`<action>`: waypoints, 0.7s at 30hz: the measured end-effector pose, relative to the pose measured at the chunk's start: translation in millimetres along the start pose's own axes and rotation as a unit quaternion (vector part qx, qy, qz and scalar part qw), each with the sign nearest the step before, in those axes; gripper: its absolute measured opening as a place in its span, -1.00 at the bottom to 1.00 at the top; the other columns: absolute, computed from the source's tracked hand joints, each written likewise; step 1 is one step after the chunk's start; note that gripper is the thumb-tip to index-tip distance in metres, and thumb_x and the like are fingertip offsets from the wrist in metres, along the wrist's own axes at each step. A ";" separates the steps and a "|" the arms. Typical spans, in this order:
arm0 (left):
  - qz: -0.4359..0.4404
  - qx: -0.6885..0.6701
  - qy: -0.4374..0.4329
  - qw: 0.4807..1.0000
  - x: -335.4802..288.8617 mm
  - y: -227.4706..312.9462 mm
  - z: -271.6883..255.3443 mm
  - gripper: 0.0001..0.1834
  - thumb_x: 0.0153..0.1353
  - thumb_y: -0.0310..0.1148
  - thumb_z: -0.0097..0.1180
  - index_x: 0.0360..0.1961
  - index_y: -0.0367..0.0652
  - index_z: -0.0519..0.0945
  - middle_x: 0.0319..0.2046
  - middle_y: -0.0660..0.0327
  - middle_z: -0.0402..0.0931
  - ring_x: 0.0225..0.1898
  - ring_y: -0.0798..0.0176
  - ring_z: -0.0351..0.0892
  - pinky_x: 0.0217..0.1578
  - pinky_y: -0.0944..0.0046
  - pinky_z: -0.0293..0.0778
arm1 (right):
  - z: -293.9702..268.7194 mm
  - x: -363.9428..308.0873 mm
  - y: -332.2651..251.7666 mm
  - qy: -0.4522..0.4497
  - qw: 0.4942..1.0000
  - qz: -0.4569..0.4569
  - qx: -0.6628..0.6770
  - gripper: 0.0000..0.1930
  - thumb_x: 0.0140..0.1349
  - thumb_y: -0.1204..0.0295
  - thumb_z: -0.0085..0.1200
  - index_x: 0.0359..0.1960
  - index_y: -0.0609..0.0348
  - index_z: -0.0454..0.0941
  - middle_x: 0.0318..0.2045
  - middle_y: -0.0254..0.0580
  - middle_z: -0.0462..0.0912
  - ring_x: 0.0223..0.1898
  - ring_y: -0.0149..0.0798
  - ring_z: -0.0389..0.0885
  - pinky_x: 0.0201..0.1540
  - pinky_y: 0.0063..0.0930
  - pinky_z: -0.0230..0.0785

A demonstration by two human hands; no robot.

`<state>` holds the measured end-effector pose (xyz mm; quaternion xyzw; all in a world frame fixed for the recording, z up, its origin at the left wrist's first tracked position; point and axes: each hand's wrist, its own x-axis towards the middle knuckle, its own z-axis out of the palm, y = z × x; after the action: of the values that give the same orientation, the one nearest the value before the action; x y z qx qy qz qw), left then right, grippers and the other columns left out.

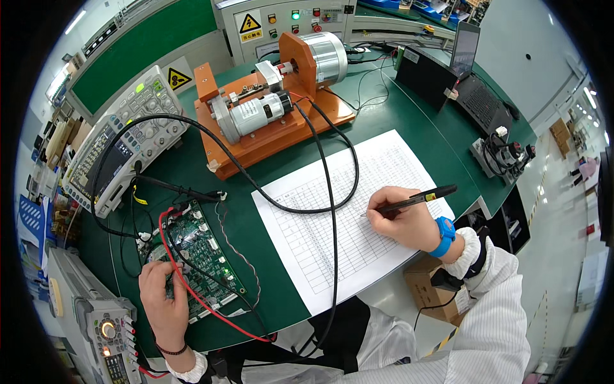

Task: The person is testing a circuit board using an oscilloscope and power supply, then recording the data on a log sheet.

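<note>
My right hand point(406, 221) is closed round a black pen point(422, 198), whose tip points down at a printed table sheet point(307, 281). That sheet of ruled rows lies on the green bench top. Over at the left, my left hand point(165, 299) rests at the near-left edge of a green circuit board point(211, 256), fingers bent and thumb drawn in. What its fingertips pinch, if anything, is hidden. A red lead point(182, 275) curves across the board beside this hand. One thick black cable point(330, 211) loops over the paper.
Beyond the paper stands an orange motor rig point(272, 141) with silver motors. An oscilloscope point(125, 141) sits at the left, and a bench power unit point(105, 326) is nearer. A laptop point(480, 96), a black box point(422, 75) and a small wired device point(502, 153) occupy the right.
</note>
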<state>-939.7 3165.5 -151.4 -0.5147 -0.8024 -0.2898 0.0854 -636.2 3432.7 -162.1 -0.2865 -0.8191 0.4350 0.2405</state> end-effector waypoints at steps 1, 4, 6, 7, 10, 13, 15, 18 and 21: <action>0.000 0.000 0.000 1.000 0.2 -0.5 0.2 -0.84 0.03 -0.65 0.10 -0.32 -0.28 0.53 -0.34 0.04 0.49 -0.23 -0.02 0.46 -0.17 0.13 0.34 | 0.3 1.0 -0.8 -0.005 1.000 -0.007 -0.012 -0.90 0.09 0.55 0.18 -0.38 0.31 0.55 -0.49 -0.23 0.59 -0.47 -0.46 0.55 -0.37 -0.61 0.47; -0.008 -0.009 0.001 1.000 0.8 -0.1 0.0 -0.84 0.03 -0.65 0.10 -0.32 -0.29 0.53 -0.34 0.04 0.49 -0.22 -0.02 0.46 -0.17 0.13 0.34 | 0.5 1.5 -2.5 -0.010 0.999 -0.015 -0.028 -0.90 0.08 0.54 0.18 -0.38 0.31 0.56 -0.50 -0.22 0.59 -0.48 -0.45 0.55 -0.38 -0.59 0.47; -0.007 -0.010 0.001 1.000 2.0 2.6 -2.0 -0.85 0.03 -0.65 0.10 -0.32 -0.29 0.53 -0.34 0.04 0.50 -0.22 -0.02 0.46 -0.16 0.13 0.34 | -1.4 0.4 -2.9 -0.007 0.999 -0.017 -0.028 -0.90 0.08 0.54 0.18 -0.38 0.31 0.56 -0.49 -0.21 0.60 -0.49 -0.44 0.55 -0.38 -0.59 0.47; -0.007 -0.010 0.000 1.000 1.9 1.5 -1.4 -0.85 0.03 -0.65 0.10 -0.32 -0.29 0.53 -0.34 0.04 0.50 -0.22 -0.02 0.46 -0.16 0.13 0.34 | -0.4 0.8 -2.4 -0.008 0.999 -0.019 -0.027 -0.90 0.08 0.54 0.18 -0.38 0.31 0.56 -0.50 -0.20 0.60 -0.49 -0.44 0.55 -0.38 -0.58 0.47; -0.013 -0.019 0.000 1.000 1.9 -1.2 -0.5 -0.84 0.03 -0.65 0.10 -0.32 -0.29 0.53 -0.34 0.04 0.49 -0.22 -0.02 0.46 -0.16 0.13 0.34 | 0.9 2.4 -1.0 -0.010 0.999 -0.027 -0.030 -0.90 0.08 0.54 0.18 -0.38 0.30 0.57 -0.50 -0.20 0.60 -0.50 -0.42 0.56 -0.39 -0.57 0.47; 0.018 0.002 -0.004 1.000 1.8 -3.6 -1.7 -0.90 0.13 -0.63 0.06 -0.30 -0.31 0.51 -0.33 0.05 0.46 -0.25 0.03 0.49 -0.18 0.21 0.38 | 2.2 2.3 0.1 -0.003 0.999 -0.037 -0.032 -0.90 0.08 0.53 0.18 -0.39 0.30 0.57 -0.50 -0.19 0.61 -0.50 -0.41 0.55 -0.39 -0.57 0.47; 0.012 -0.003 -0.009 1.000 2.1 -1.9 -2.6 -0.90 0.13 -0.63 0.06 -0.30 -0.31 0.50 -0.33 0.05 0.46 -0.25 0.02 0.49 -0.18 0.20 0.38 | 1.8 1.6 0.0 0.006 0.999 -0.041 -0.030 -0.90 0.08 0.53 0.18 -0.39 0.30 0.57 -0.51 -0.19 0.60 -0.50 -0.41 0.55 -0.39 -0.57 0.47; 0.001 -0.015 0.004 1.000 1.1 -1.5 0.3 -0.85 0.03 -0.65 0.10 -0.32 -0.29 0.53 -0.36 0.04 0.49 -0.23 -0.02 0.47 -0.17 0.12 0.34 | 1.1 2.0 1.1 -0.011 0.998 -0.040 -0.038 -0.90 0.07 0.54 0.18 -0.40 0.31 0.57 -0.51 -0.19 0.60 -0.50 -0.42 0.55 -0.39 -0.57 0.47; 0.004 -0.009 0.000 1.000 2.0 -1.0 0.4 -0.85 0.03 -0.65 0.10 -0.32 -0.28 0.53 -0.36 0.04 0.49 -0.23 -0.02 0.47 -0.17 0.12 0.34 | 0.6 0.9 -0.1 0.003 0.999 -0.023 -0.035 -0.90 0.07 0.54 0.18 -0.40 0.31 0.57 -0.50 -0.20 0.60 -0.50 -0.42 0.55 -0.40 -0.57 0.47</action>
<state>-941.5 3167.0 -151.3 -0.5189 -0.7976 -0.2968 0.0813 -637.3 3432.9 -162.3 -0.2769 -0.8394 0.3994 0.2433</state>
